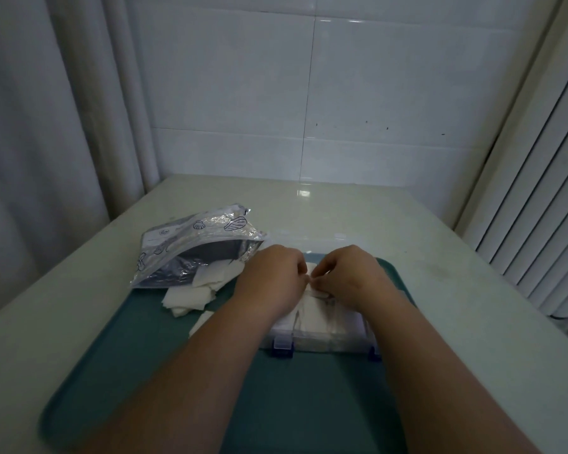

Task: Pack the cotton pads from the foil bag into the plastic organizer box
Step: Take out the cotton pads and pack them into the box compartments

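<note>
A clear plastic organizer box (pixel 312 335) with blue latches sits on a teal tray, mostly covered by my hands. White cotton pads fill its visible compartments. My left hand (pixel 273 276) and my right hand (pixel 348 276) meet over the box's far side, fingertips pinched together on a white cotton pad (pixel 318 293). To the left lies the silver foil bag (pixel 194 244), its mouth open toward the box. Several loose cotton pads (pixel 191 296) spill from the bag onto the tray.
The teal tray (pixel 164 381) rests on a pale glossy table (pixel 440 290). A white tiled wall stands behind, a curtain (pixel 46 126) hangs at left, and a white radiator (pixel 538 208) runs along the right edge.
</note>
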